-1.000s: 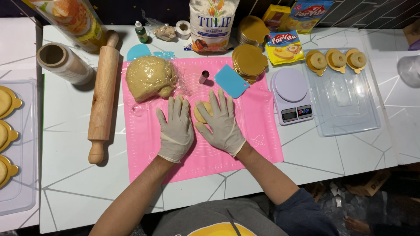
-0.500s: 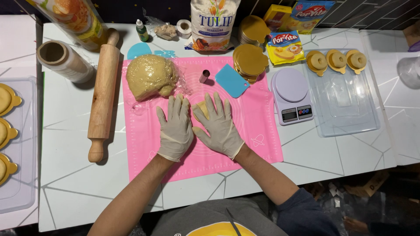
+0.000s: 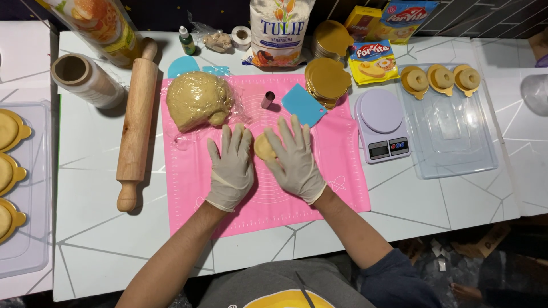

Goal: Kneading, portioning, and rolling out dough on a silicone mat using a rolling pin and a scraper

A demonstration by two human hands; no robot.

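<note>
Your two gloved hands lie flat on the pink silicone mat (image 3: 188, 188), and a small piece of yellow dough (image 3: 264, 146) sits between them. Your left hand (image 3: 231, 166) rests palm down with its fingers spread, just to the left of the piece; your right hand (image 3: 295, 158) is also open and flat, its thumb and forefinger side touching the piece and partly covering its right edge. Neither hand is clenched or gripping; both are pressed open against the mat.

Taking the mat as your landmark: on its upper left corner sits a large lump of dough (image 3: 198, 100) in clear wrap. Near its upper middle stands a small metal tube cutter (image 3: 268, 100), and just right of that lies a blue plastic scraper (image 3: 303, 104). A stack of round gold cake boards (image 3: 327, 81) overlaps the mat's top right corner. Left of the mat, a wooden rolling pin (image 3: 136, 124) lies lengthwise on the white table (image 3: 114, 251), with a roll of cling film (image 3: 87, 81) further left. Right of the mat stands a small kitchen scale (image 3: 381, 125), and beyond it a clear plastic tray (image 3: 451, 137) carrying three filled pastries on gold boards along its top edge. Behind the mat stand a bag of flour (image 3: 279, 28) and a yellow packet (image 3: 374, 60).

The table has a white top with thin grey veins. At the far left edge another clear tray (image 3: 23, 228) holds more pastries.
</note>
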